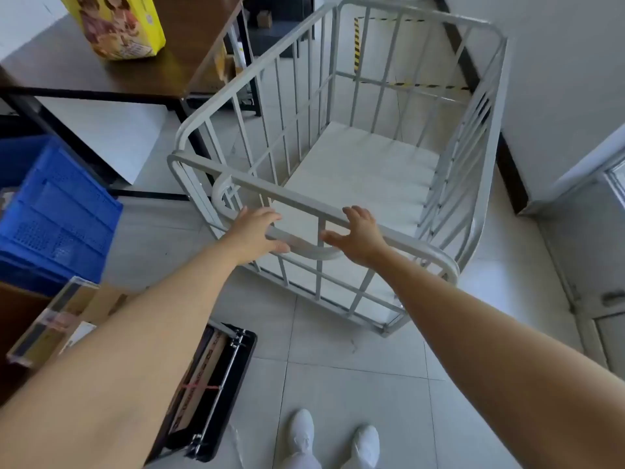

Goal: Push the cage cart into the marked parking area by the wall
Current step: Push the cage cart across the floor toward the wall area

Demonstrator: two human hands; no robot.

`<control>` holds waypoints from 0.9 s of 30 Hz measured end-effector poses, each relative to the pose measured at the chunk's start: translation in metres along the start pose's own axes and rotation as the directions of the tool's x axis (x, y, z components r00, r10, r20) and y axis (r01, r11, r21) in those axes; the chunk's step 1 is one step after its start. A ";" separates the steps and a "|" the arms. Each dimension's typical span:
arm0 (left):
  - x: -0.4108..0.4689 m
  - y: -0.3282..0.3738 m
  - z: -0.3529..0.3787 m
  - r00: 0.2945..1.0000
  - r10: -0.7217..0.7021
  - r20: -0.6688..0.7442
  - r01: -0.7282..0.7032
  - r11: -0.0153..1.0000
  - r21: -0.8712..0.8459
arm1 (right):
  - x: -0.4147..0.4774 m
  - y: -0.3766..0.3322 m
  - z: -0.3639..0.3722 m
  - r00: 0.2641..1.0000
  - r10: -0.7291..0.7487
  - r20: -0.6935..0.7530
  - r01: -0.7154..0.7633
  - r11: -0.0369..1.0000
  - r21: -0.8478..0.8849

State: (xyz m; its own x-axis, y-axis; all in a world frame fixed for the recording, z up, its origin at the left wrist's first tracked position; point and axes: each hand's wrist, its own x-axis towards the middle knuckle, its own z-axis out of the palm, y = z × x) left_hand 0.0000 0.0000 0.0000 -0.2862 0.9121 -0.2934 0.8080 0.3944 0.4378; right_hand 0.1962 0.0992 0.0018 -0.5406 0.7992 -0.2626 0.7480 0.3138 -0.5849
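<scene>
The empty grey cage cart [419, 15] stands on the tiled floor straight ahead of me. Its curved push handle [304, 248] is on the near end. My left hand [257, 231] is around the handle's left part, fingers above and thumb below, spread loosely and not clenched. My right hand [360, 236] rests its fingers on the near top rail with the thumb stretched out. Yellow-and-black floor tape [429, 85] marks a rectangle beyond the cart's far end, beside the white wall [558, 79] on the right.
A dark table [101, 72] carrying a yellow box [118, 25] stands close to the cart's left side. A blue crate [50, 211] and a black folded trolley [209, 394] lie at my left. A grey door [592, 265] is on the right.
</scene>
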 end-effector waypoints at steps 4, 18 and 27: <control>0.009 -0.016 0.007 0.999 -0.031 0.015 0.032 0.997 -0.064 | 0.009 0.007 0.019 0.996 0.080 0.036 -0.074 0.987 -0.145; 0.047 -0.011 0.012 1.000 -0.021 -0.021 0.020 0.999 -0.032 | 0.042 0.036 0.020 0.983 0.173 0.056 -0.155 0.959 -0.238; 0.067 0.007 0.012 1.000 -0.015 -0.025 0.017 0.997 0.075 | 0.056 0.037 0.009 0.972 0.213 0.099 -0.180 0.945 -0.273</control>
State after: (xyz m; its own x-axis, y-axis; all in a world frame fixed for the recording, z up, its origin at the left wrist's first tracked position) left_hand -0.0071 0.0627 -0.0264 -0.3111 0.9085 -0.2791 0.8394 0.4004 0.3676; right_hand 0.1897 0.1510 -0.0416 -0.4042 0.7929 -0.4560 0.9090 0.2929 -0.2965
